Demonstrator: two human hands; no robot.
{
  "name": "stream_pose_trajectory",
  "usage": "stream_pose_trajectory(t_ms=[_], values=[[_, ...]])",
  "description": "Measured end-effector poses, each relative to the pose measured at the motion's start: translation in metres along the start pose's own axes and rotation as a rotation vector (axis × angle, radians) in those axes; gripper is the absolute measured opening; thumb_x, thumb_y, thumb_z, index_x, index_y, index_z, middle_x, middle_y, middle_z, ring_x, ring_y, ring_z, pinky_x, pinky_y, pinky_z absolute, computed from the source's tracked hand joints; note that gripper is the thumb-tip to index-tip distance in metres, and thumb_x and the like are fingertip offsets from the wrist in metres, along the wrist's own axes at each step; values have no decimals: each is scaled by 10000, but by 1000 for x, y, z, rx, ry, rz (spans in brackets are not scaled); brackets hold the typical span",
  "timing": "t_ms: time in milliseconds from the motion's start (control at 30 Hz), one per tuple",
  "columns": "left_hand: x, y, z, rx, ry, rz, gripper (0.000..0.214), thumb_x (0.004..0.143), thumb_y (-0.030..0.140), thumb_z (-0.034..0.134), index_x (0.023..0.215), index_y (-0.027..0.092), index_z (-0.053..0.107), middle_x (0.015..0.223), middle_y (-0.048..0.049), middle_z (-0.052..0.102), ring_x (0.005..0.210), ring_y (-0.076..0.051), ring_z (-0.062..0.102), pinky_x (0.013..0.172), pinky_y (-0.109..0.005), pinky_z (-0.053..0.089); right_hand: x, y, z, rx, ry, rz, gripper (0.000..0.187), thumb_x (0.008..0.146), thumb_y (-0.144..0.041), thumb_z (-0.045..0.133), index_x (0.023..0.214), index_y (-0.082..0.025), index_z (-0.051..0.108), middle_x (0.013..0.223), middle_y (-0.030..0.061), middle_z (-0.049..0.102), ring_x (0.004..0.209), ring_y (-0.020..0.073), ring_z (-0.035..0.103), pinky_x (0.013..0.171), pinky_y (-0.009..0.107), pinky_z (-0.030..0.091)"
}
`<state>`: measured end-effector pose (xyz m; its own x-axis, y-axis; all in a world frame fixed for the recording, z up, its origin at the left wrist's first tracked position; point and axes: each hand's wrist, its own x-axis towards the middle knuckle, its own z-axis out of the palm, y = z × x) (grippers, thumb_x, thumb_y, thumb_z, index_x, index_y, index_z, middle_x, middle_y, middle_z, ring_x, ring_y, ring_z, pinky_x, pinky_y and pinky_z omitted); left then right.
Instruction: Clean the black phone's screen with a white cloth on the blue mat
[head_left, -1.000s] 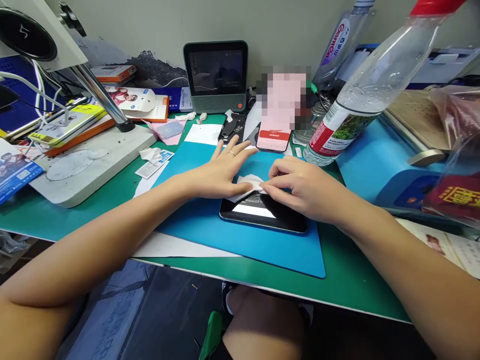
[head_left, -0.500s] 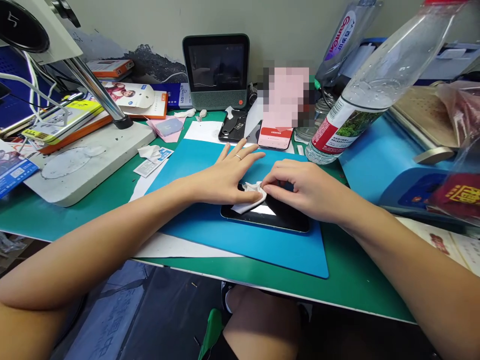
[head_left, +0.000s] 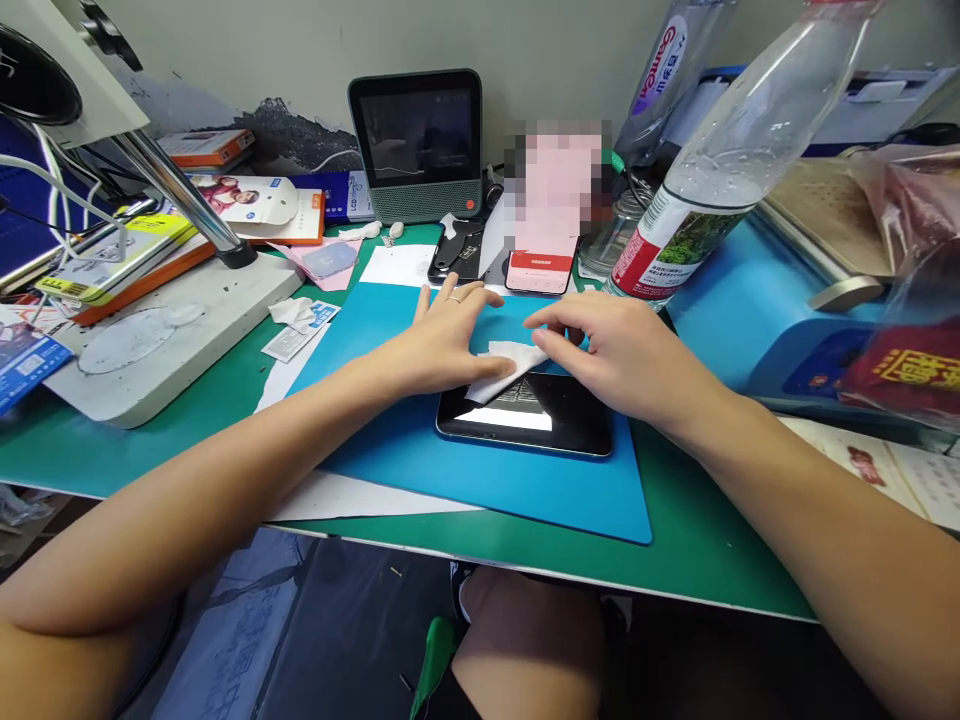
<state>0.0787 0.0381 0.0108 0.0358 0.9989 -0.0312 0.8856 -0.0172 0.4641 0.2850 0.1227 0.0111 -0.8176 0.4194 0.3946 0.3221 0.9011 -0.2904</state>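
On a blue mat (head_left: 420, 455) lies a black glossy tablet (head_left: 577, 425), face up, with bright reflections on its screen. A folded white wipe (head_left: 517, 358) rests across its far left part. The thumb of my left hand (head_left: 450, 340) presses on the wipe, while its other fingers spread out over the mat beyond. My right hand (head_left: 611, 345) hovers above the tablet's right side. Its thumb and forefinger are slightly apart beside the wipe's right corner; whether they touch it I cannot tell. The lower fingers are partly hidden.
A lit phone (head_left: 540, 272) and a black phone part (head_left: 457, 250) lie behind the mat. A water bottle (head_left: 697, 215) stands to the right, before a blue machine (head_left: 757, 310). A lamp-like stand (head_left: 180, 330) is at left. A smart display (head_left: 420, 145) stands by the wall.
The bunched wipe is now spread into a flatter fold. My right thumb and forefinger, pinched at its edge before, have parted and drawn slightly away. My left thumb stays on the wipe.
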Motion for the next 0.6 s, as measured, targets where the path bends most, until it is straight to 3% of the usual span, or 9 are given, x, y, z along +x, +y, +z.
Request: stream_pose_trajectory(t_ms=[233, 400, 600], values=[[-4, 4, 0, -39, -72, 89, 713, 814, 488, 692, 1430, 248, 425, 1676, -120, 296, 1605, -426, -34, 1275, -667, 3, -1, 1, 2, -7, -16, -7, 248, 990, -289, 556, 1075, -176, 759, 931, 93, 770, 884, 259, 666, 783, 373, 458], [1, -3, -3, -22, -12, 84, 771, 752, 486, 762, 1416, 264, 438, 1659, -112, 313, 1598, -452, -40, 1261, -698, -42, -1, 2, 2, 8, -22, 6, 257, 988, -298, 557, 1083, -172, 759, 943, 94, 775, 891, 267, 661, 795, 388, 457], [-1, -9, -6, 28, 23, 61, 772, 778, 485, 761, 1434, 244, 432, 1697, -140, 239, 1599, -438, -74, 1250, -706, -53, -1, 3, 2, 29, -20, 26, 270, 982, -300, 559, 1082, -154, 762, 953, 104, 773, 893, 266, 659, 797, 383, 457]])
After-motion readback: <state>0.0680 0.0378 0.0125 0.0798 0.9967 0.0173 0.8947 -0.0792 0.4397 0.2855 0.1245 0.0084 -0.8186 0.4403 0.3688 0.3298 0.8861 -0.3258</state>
